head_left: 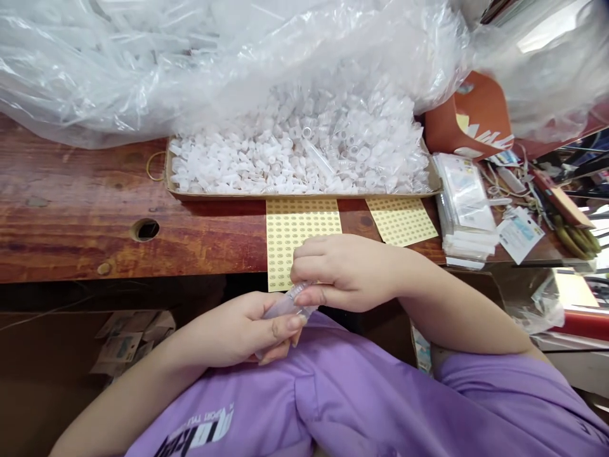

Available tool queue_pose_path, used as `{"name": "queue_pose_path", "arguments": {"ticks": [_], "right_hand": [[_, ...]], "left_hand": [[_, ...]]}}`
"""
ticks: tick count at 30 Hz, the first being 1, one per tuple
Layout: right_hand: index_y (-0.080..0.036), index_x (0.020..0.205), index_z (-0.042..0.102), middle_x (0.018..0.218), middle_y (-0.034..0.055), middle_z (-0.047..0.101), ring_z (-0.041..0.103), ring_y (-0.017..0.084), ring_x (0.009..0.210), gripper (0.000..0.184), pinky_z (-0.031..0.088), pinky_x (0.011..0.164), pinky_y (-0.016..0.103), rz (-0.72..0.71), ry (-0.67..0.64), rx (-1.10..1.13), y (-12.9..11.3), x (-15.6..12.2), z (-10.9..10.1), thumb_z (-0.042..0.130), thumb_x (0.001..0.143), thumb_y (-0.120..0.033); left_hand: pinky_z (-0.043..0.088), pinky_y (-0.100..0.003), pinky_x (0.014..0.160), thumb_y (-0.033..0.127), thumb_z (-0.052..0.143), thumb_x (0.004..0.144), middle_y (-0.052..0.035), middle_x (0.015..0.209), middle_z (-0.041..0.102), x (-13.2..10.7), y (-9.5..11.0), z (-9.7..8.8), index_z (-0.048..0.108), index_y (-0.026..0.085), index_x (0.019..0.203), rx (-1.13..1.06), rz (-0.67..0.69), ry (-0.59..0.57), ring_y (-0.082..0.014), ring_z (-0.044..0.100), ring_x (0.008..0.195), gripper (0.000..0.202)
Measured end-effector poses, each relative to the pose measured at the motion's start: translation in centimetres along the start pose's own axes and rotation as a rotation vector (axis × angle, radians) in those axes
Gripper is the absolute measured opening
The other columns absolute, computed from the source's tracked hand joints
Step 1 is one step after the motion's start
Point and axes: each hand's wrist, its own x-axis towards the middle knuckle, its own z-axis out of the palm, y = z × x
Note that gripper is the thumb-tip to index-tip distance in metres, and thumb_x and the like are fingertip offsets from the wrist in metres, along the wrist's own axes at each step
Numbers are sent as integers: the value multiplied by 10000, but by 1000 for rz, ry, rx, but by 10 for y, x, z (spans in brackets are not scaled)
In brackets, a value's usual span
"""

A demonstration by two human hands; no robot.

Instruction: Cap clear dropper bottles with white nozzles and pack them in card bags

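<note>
My left hand [266, 330] is wrapped round a clear plastic tube [284, 304] held low in front of my body. My right hand [340, 271] pinches the ribbed upper end of that same tube between thumb and fingers. Its curled fingers lie over the lower part of a yellow sticker sheet [302, 219] covered in rows of small oval labels. Fingers hide much of the tube, so its full shape does not show. Beyond the hands, a shallow cardboard tray [304, 197] holds a heap of small white and clear plastic parts [266, 158].
A second sticker sheet [404, 222] lies to the right. Beside it stand a stack of clear packets [466, 203] and an orange-brown container [483, 111]. A large clear plastic bag [214, 82] overhangs the tray. The wooden table [71, 216] has a round hole [145, 230].
</note>
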Motion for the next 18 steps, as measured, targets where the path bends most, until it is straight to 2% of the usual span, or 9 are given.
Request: {"name": "queue_pose_path", "arguments": {"ticks": [4,6,8,9,10,12,14,16,18], "right_hand": [[-145,922,624,872,62,647,580,150,799,285,455,707,272,85,-94,183,8,14,-19,439,962,-358],[-176,982,608,977,61,658,601,158,889,211,478,774,288,212,62,121,23,19,-37,427,953,-281],[-202,978,596,1034,79,654,594,201,948,177,472,820,344,435,376,-136,44,25,-56,427,927,-219],[-206,973,594,1052,99,652,591,232,965,170,465,831,380,563,483,-266,55,30,-64,433,916,-207],[-203,958,594,1036,119,654,594,260,955,158,463,822,413,679,533,-355,67,35,-71,443,912,-216],[-184,968,589,995,147,660,607,308,930,146,466,797,464,859,524,-422,88,48,-79,517,898,-290],[-160,992,578,1003,163,657,615,335,940,242,470,796,484,940,482,-438,102,61,-81,635,841,-339],[-145,991,567,1051,167,643,615,329,978,279,471,816,460,930,465,-443,111,70,-79,695,802,-305],[-137,981,559,1078,163,628,612,303,1012,205,468,831,412,893,482,-430,115,70,-77,656,831,-238]], "left_hand": [[248,-207,446,589,489,893,57,506,427,-5,0,-2,464,161,703,10,41,91,-58,308,438,469],[215,-206,411,610,508,873,57,501,421,-8,0,-3,477,158,712,-52,84,141,-53,290,416,481],[187,-209,392,619,538,851,54,504,425,-10,-1,-3,494,153,726,-137,137,211,-50,288,402,484],[189,-208,396,612,554,845,51,508,431,-11,-2,-3,506,149,741,-175,168,260,-51,298,406,477],[197,-206,405,603,570,840,49,512,437,-12,-3,-3,516,146,762,-208,196,312,-53,311,414,466],[222,-204,429,577,596,836,48,525,449,-13,-4,-3,532,142,803,-246,225,404,-57,340,437,441],[251,-208,456,544,610,838,47,534,455,-13,-5,-3,543,137,823,-250,237,468,-61,362,461,413],[269,-215,472,514,609,843,47,540,459,-14,-6,-4,559,132,851,-248,236,490,-65,371,471,386],[277,-219,466,504,612,831,46,538,473,-14,-7,-7,567,134,885,-259,237,446,-69,377,463,376]]}}
